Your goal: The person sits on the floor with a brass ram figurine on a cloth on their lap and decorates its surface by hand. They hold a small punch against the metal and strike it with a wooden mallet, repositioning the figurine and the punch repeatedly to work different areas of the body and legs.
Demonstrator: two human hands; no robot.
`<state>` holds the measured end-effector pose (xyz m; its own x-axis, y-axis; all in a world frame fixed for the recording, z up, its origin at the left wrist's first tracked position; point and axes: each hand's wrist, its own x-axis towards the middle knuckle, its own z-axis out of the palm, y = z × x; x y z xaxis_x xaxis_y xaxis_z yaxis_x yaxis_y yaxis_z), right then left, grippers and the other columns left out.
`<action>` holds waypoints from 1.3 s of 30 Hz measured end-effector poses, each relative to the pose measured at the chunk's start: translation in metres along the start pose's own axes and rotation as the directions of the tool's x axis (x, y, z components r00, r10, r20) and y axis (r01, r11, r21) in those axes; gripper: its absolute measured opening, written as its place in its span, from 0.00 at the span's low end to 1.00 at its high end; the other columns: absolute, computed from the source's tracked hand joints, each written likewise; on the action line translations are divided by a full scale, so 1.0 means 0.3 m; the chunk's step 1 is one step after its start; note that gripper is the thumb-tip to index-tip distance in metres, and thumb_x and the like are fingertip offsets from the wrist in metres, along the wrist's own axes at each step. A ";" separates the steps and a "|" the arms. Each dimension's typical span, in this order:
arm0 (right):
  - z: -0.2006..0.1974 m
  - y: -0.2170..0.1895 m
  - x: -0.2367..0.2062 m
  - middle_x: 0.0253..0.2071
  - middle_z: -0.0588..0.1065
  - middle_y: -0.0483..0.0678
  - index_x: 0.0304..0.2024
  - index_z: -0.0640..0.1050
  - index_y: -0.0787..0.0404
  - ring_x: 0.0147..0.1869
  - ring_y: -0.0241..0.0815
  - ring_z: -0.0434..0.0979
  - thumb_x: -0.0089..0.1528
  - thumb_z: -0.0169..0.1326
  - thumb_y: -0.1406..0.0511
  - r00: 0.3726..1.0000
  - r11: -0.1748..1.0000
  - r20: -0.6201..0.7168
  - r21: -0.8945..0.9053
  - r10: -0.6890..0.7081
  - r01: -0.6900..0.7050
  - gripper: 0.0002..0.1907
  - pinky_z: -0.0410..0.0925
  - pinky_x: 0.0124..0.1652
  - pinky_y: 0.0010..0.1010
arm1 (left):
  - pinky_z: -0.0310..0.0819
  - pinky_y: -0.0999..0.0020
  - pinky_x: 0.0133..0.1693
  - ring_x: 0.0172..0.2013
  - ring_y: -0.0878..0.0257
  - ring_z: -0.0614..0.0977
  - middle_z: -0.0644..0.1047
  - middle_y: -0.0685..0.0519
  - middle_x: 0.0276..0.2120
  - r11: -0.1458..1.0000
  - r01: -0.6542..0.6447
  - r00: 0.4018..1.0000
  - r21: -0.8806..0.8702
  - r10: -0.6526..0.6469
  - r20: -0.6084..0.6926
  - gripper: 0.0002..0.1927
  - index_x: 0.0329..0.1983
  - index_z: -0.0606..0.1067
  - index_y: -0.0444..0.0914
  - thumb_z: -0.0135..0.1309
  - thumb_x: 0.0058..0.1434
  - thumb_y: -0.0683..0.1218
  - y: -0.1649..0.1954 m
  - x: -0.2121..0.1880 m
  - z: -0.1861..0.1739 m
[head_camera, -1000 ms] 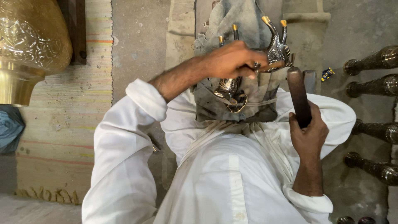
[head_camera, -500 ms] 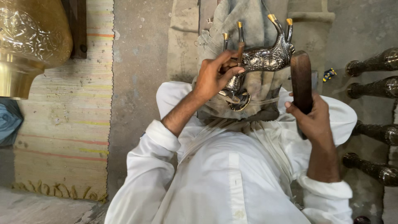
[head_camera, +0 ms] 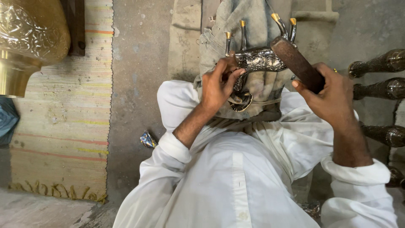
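Figurine [head_camera: 259, 59] legs up, lengthwise | left hand [head_camera: 217, 86] grips | right hand [head_camera: 331, 90] mallet [head_camera: 297, 63]

At the upper left the brass vessel [head_camera: 29, 38] is cut off by the frame edge; the left hand [head_camera: 219, 84] covers part of the ornate metal figure [head_camera: 259, 59], hiding its grip

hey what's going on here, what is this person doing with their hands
A person in white sleeves sits over a grey cloth pad on the floor. The left hand steadies an ornate, silver-coloured metal animal figure with brass-tipped legs pointing up. The right hand grips a dark wooden mallet, its end against the figure's body. A large engraved brass vessel stands at the upper left beside a striped mat, and a row of dark turned metal pieces lies at the right.
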<state>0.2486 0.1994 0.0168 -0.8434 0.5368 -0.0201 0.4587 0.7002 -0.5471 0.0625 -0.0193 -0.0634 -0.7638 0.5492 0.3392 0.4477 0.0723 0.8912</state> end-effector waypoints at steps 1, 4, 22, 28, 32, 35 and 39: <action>-0.012 -0.007 0.008 0.28 0.74 0.46 0.44 0.78 0.62 0.29 0.36 0.72 0.65 0.70 0.56 1.000 1.000 0.009 -0.010 -0.021 0.022 0.19 0.65 0.32 0.32 | 0.81 0.68 0.33 0.30 0.63 0.86 0.84 0.48 0.34 1.000 0.021 0.999 0.023 -0.020 -0.034 0.21 0.58 0.72 0.35 0.64 0.65 0.43 0.000 -0.013 0.008; -0.054 -0.032 0.037 0.26 0.75 0.47 0.43 0.78 0.62 0.27 0.39 0.75 0.66 0.70 0.57 0.984 0.976 -0.004 -0.131 -0.178 0.176 0.18 0.66 0.34 0.34 | 0.80 0.66 0.30 0.30 0.61 0.87 0.84 0.48 0.35 0.989 -0.045 0.996 0.142 0.055 -0.068 0.18 0.56 0.72 0.36 0.64 0.67 0.43 -0.007 -0.037 0.024; -0.242 -0.224 0.224 0.34 0.75 0.39 0.40 0.80 0.53 0.38 0.36 0.75 0.55 0.63 0.66 0.622 0.370 0.081 -0.741 -0.779 0.560 0.11 0.63 0.41 0.28 | 0.80 0.65 0.27 0.27 0.58 0.87 0.83 0.47 0.33 0.982 -0.084 0.992 0.169 0.097 -0.075 0.13 0.50 0.71 0.35 0.61 0.69 0.42 -0.006 -0.040 0.043; -0.262 -0.211 0.222 0.36 0.75 0.38 0.42 0.78 0.52 0.40 0.35 0.75 0.56 0.62 0.66 0.620 0.318 0.130 -0.767 -0.774 0.557 0.12 0.62 0.42 0.26 | 0.81 0.66 0.28 0.28 0.58 0.87 0.83 0.46 0.36 0.976 -0.151 0.981 0.158 0.168 -0.095 0.15 0.55 0.70 0.33 0.59 0.68 0.42 -0.014 -0.045 0.044; -0.277 -0.237 0.220 0.38 0.76 0.40 0.43 0.78 0.53 0.41 0.38 0.75 0.55 0.64 0.66 0.662 0.381 0.134 -0.726 -0.738 0.572 0.13 0.64 0.43 0.29 | 0.79 0.63 0.28 0.26 0.59 0.86 0.82 0.48 0.31 0.977 -0.072 0.995 0.200 0.083 -0.047 0.14 0.51 0.71 0.36 0.63 0.70 0.44 -0.014 -0.041 0.050; -0.288 -0.263 0.217 0.37 0.77 0.44 0.43 0.80 0.55 0.41 0.43 0.78 0.53 0.67 0.66 0.688 0.390 0.164 -0.721 -0.707 0.573 0.16 0.66 0.43 0.33 | 0.80 0.63 0.29 0.29 0.58 0.87 0.83 0.47 0.35 0.977 -0.124 0.986 0.171 0.140 -0.085 0.17 0.57 0.70 0.36 0.61 0.69 0.43 -0.007 -0.042 0.047; -0.293 -0.283 0.219 0.38 0.76 0.43 0.43 0.78 0.54 0.43 0.42 0.78 0.52 0.65 0.65 0.697 0.407 0.151 -0.718 -0.701 0.565 0.17 0.67 0.45 0.32 | 0.81 0.63 0.31 0.31 0.56 0.87 0.83 0.47 0.36 0.972 -0.154 0.983 0.177 0.168 -0.068 0.18 0.58 0.70 0.36 0.60 0.69 0.43 -0.007 -0.041 0.047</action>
<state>0.1789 0.2166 0.1354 -0.9517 -0.1876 0.2432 -0.0889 0.9261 0.3665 0.0776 -0.0144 -0.0737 -0.7077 0.4956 0.5036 0.6348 0.1329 0.7612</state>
